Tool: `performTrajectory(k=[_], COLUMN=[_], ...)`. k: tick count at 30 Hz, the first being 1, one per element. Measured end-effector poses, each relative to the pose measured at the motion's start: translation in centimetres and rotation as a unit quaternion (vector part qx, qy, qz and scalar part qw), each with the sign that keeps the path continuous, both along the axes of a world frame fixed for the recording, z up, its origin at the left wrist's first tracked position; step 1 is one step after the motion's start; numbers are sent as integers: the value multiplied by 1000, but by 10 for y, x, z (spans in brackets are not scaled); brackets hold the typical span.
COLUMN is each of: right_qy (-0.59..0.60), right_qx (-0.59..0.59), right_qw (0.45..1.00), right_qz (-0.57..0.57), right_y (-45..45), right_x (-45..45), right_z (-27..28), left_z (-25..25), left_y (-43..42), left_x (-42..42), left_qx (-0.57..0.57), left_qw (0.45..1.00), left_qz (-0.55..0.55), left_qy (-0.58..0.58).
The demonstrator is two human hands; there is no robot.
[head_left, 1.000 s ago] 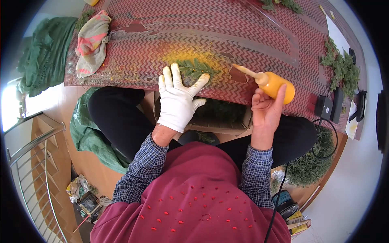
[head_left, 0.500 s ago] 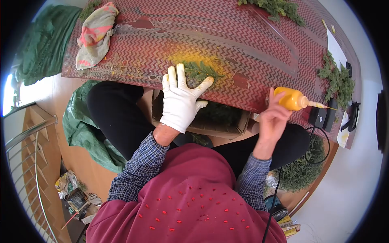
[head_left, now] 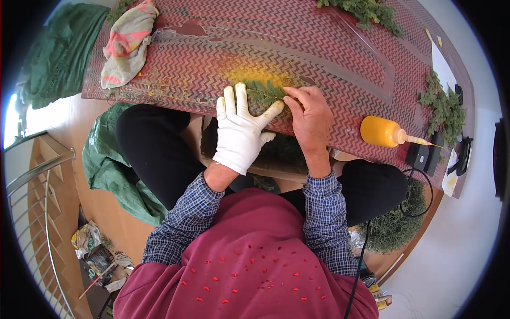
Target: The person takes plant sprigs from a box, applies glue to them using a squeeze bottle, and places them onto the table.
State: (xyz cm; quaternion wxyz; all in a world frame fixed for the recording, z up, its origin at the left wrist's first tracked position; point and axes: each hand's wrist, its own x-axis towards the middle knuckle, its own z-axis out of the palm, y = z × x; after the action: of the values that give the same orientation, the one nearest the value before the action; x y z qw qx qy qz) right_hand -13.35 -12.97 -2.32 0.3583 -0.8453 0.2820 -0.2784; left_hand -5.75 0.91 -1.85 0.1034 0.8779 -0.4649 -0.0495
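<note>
My left hand [head_left: 239, 130], in a white glove with yellow-stained fingertips, lies spread at the table's near edge, its fingers beside and partly over a green sprig [head_left: 264, 93]. At the right end of that sprig is my bare right hand [head_left: 312, 117], thumb and forefinger pinched on its stem end. Yellow stains surround the sprig on the zigzag-patterned table cover [head_left: 212, 58]. An orange-yellow bottle [head_left: 380, 132] lies on its side farther right, its long nozzle pointing right.
A crumpled cloth [head_left: 127, 45] lies at the left. Green branches rest at the back [head_left: 366, 13] and right [head_left: 443, 109]. Near the right edge are black boxes [head_left: 423, 157] with a cable. Below the table edge stands an open cardboard box [head_left: 276, 171]. Green sheeting [head_left: 117, 165] hangs lower left.
My right hand has put the bottle down on the right side of the table, let go of it, and moved left to pinch the sprig's end. My left hand has stayed nearly in place.
</note>
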Motion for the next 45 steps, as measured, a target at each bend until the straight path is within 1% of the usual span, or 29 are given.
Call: performTrajectory(k=[5,7,8,10,13,14,16,17,20,22,26,28,29,31,37,45], right_qy=[23,19,20,49,46,45,4,4,20,31,18,5,6,3,-23,-2], right_qx=[-14,-68,-68,-141,-162,-162,-71,-71,-81,-83,-97,-132,-133,-183,-206,-208], right_qw=[999,996,996,988,985,985,997,997,996,996,994,990,990,982,978,978], right_qz=[24,45,45,40,41,40,4,3,-2,21,44,54,54,51,15,20], right_y=[0,0,0,1,1,1,2,2,-1,-2,-1,1,4,8,15,14], right_x=[-5,-10,-11,-13,-14,-13,-12,-11,-1,4,6,0,-4,-12,-20,-20], right_z=[-1,-4,-4,-4,-3,-2,-1,1,4,4,0,2,3,0,-15,-15], left_z=[-1,0,0,0,0,0,1,0,-1,-2,-4,-5,-6,-7,-3,4], left_y=[0,0,0,0,0,0,1,1,1,1,2,2,3,3,3,8], left_x=[0,0,0,0,0,0,1,0,0,0,0,0,1,0,2,11], left_qx=[-3,-2,1,5,9,7,5,8,9,8,4,-1,5,11,11,31], left_qw=[1000,1000,1000,1000,1000,1000,1000,1000,1000,1000,1000,1000,1000,1000,1000,998], left_qz=[-2,-4,-5,-7,-8,-10,-10,-11,-12,-10,-7,-5,-5,-5,-15,-55], left_qy=[-7,-11,-11,-11,-13,-10,-7,-10,-12,-12,-16,-15,-15,-14,-20,15])
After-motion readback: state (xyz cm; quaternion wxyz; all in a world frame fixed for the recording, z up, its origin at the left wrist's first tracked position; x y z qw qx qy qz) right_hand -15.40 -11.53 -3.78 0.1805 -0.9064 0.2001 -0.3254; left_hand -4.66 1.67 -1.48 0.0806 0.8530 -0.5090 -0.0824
